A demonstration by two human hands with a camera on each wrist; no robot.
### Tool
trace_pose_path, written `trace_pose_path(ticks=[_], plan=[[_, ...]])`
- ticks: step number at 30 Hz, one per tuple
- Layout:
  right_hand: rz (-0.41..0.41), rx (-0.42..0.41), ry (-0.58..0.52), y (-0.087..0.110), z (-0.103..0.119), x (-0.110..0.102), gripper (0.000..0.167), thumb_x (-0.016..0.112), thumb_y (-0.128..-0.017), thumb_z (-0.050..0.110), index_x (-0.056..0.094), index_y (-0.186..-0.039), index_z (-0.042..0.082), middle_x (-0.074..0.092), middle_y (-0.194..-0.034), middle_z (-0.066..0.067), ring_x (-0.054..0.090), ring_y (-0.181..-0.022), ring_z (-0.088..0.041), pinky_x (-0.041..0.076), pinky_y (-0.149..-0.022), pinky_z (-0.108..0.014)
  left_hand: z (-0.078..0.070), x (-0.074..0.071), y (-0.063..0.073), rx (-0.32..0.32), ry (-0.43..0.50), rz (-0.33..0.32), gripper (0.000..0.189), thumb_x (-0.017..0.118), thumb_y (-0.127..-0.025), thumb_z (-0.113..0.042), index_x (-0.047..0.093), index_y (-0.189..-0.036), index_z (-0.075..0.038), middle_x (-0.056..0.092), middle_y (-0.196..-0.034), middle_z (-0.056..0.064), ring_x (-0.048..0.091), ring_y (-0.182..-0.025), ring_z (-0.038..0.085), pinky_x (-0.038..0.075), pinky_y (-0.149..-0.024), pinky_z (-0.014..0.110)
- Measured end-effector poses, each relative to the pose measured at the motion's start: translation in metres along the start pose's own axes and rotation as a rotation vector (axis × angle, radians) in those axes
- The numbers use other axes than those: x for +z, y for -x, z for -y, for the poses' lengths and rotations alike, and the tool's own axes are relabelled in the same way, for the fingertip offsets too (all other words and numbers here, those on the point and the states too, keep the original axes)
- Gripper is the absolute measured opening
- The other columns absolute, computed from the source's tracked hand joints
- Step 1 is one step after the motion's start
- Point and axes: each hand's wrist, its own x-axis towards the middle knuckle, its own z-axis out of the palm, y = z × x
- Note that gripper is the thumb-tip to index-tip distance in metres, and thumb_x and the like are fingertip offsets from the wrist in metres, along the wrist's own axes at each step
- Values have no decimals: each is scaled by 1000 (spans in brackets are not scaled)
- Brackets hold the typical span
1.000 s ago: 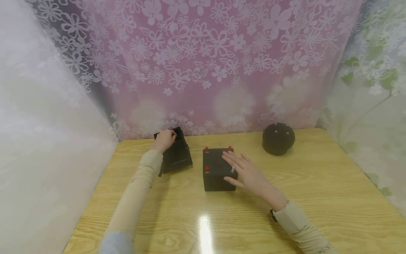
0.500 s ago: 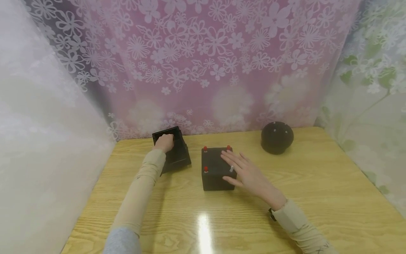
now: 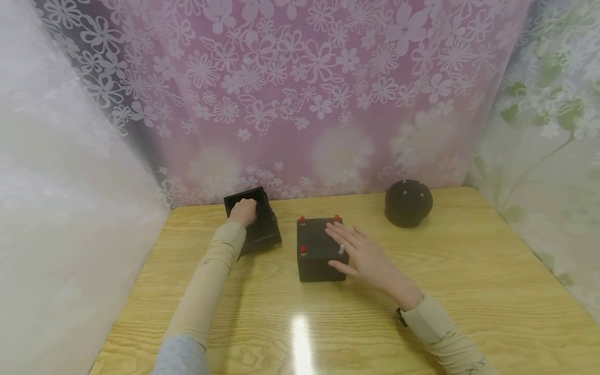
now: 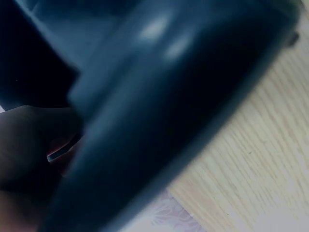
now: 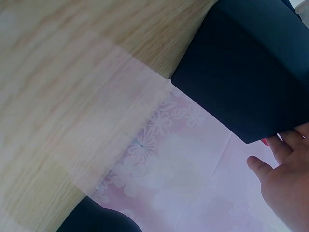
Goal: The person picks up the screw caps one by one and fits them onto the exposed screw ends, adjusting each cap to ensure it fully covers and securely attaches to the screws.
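The left hand (image 3: 243, 212) is sunk deeper into the desk's (image 3: 375, 323) far-left case (image 3: 264, 229), hold hidden; the right hand (image 3: 367, 258) is spread on the box (image 3: 314, 237).

Possibly a curtained booth: floral drapes (image 3: 319, 104) surround a wooden table (image 3: 469, 260).

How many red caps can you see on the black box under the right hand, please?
3: far-left cap, far-right cap and near-left cap on the black box. The right hand may hide others.
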Motion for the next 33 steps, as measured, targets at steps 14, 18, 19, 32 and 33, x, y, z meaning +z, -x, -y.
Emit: trace_pose_path(ticks=[14,18,19,32,33], plan=[[-57,-44,-12,-1,-1,6,76,42,-104,59,44,-151,-1,45,-155,-17,42,-143,-36,31,-116,-61,-1,-7,12,30,13,-20,16,55,-100,2,70,-98,4,70,-88,20,65,-67,26,50,-59,35],[-46,-36,-18,-1,-2,6,76,42,-104,59,43,-151,-1,44,-156,-17,41,-144,-36,31,-116,-62,-3,-15,16,39,71,-19,18,57,-100,-1,73,-106,5,73,-102,21,70,-82,30,58,-73,41],[-39,-32,-17,-1,-2,5,76,42,-104,59,43,-152,-1,43,-156,-17,40,-144,-36,31,-116,-62,-4,-17,16,39,84,-16,19,57,-100,-3,74,-108,4,73,-106,21,71,-87,32,59,-79,43],[-10,-8,-13,0,-2,3,76,43,-104,59,41,-153,1,41,-158,-16,39,-145,-35,27,-119,-59,-6,-31,26,60,243,35,27,57,-103,-12,71,-122,1,73,-113,18,71,-99,31,58,-88,45],[-11,-7,-13,0,-2,3,76,45,-104,58,41,-153,1,42,-158,-16,39,-145,-35,27,-119,-59,-6,-32,28,64,249,35,27,57,-104,-13,71,-122,1,73,-111,17,71,-98,30,58,-87,45]])
